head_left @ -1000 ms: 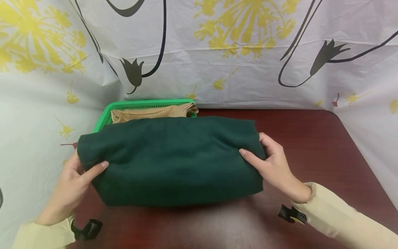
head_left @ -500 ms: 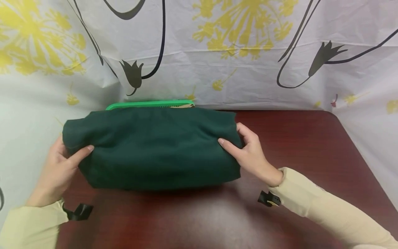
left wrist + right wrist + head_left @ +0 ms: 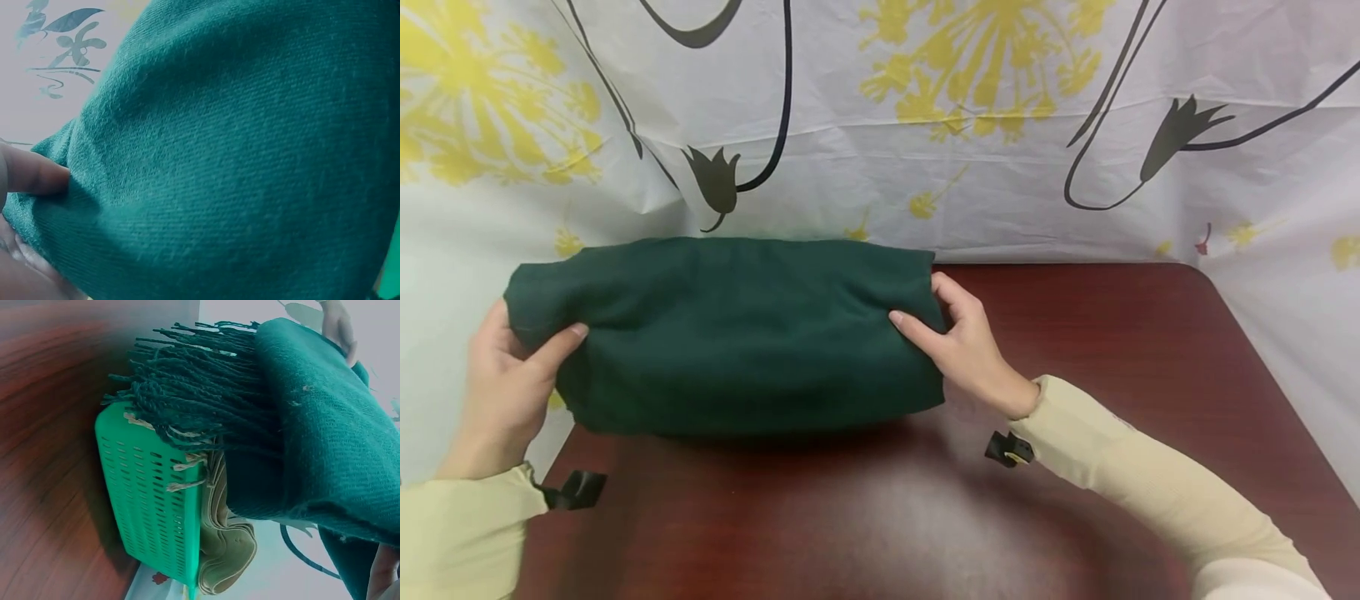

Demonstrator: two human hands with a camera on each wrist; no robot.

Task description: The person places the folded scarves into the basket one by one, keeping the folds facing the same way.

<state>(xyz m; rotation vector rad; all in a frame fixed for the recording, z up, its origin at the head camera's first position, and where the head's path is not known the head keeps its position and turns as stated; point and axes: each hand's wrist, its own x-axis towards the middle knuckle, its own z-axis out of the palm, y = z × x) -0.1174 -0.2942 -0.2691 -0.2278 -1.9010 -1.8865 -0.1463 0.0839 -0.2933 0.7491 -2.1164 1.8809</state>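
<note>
A folded dark green scarf [image 3: 737, 333] is held up above the far left of the table. My left hand [image 3: 512, 383] grips its left end, thumb on the near face and the other fingers behind. At the opposite end my right hand [image 3: 966, 342] holds it the same way. The right wrist view shows the scarf's twisted fringe [image 3: 187, 381] hanging over the rim of a green plastic basket [image 3: 150, 494]. A folded beige cloth [image 3: 228, 556] with tassels lies in the basket. In the head view the scarf hides both basket and beige cloth.
The dark red wooden table [image 3: 1112, 350] extends to the right and in front. White curtain [image 3: 820, 167] printed with yellow and grey flowers hangs along the back and both sides. Black straps [image 3: 576, 490] are at the wrists.
Both hands have carried the scarf left and away from me, farther over the basket. The green rim and beige cloth, seen earlier behind it, are now covered in the head view.
</note>
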